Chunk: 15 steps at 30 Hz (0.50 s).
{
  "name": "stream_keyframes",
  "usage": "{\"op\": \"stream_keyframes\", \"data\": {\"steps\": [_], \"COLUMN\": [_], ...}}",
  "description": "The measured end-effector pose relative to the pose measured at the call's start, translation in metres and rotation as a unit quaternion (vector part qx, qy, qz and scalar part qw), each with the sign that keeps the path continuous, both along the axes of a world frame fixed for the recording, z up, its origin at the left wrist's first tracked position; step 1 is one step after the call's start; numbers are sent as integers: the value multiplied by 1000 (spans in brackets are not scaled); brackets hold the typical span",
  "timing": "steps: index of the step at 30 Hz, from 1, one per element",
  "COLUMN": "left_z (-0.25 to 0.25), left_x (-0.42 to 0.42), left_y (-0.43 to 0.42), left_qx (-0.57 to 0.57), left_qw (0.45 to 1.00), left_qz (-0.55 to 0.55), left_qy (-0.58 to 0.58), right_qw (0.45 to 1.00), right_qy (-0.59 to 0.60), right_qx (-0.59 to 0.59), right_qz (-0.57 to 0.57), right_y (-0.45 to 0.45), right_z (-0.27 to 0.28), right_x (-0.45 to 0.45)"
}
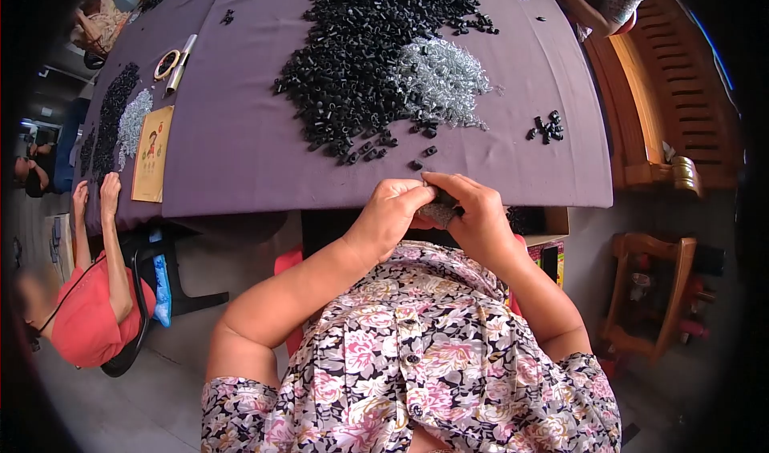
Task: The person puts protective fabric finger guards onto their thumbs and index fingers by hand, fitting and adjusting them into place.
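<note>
My left hand (392, 210) and my right hand (477, 205) meet at the table's front edge, thumbs and fingers pinched close together. What lies between the fingertips is too small and covered to make out. A grey, rough-looking piece (439, 214) shows under the right hand, partly hidden by it. Just beyond the fingers, a few loose black plastic pieces (416, 165) lie on the cloth. Farther back spreads a big heap of short black tubular parts (352, 76). Against its right side rests a pile of small shiny clear or silvery parts (444, 80).
A purple cloth (240, 132) covers the table. Several black pieces (548, 127) form a small group at right. A yellow booklet (152, 155) and a tape roll (167, 64) lie left. A co-worker in a red top (100, 313) sits left; another person's arm (578, 3) reaches in far right.
</note>
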<state>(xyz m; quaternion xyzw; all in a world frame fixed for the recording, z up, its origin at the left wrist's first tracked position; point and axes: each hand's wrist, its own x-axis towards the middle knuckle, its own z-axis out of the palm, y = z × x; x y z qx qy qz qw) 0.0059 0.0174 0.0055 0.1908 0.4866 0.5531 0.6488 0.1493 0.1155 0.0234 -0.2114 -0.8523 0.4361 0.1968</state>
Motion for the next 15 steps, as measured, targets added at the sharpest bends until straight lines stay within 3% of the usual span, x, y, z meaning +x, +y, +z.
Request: {"op": "stream_keyframes", "data": {"steps": [4, 15], "left_z": [10, 1], "left_x": [4, 4], "left_y": [-1, -9], "left_qx": [31, 9], "left_qw": [999, 1000], "left_qz": [29, 13], "left_qy": [7, 9], "right_qw": [994, 1000], "right_qy": [19, -6], "right_qx": [-100, 2], "right_qz": [-44, -19], "right_y": [-2, -6], "right_z": [0, -2], "right_x": [-1, 3]}}
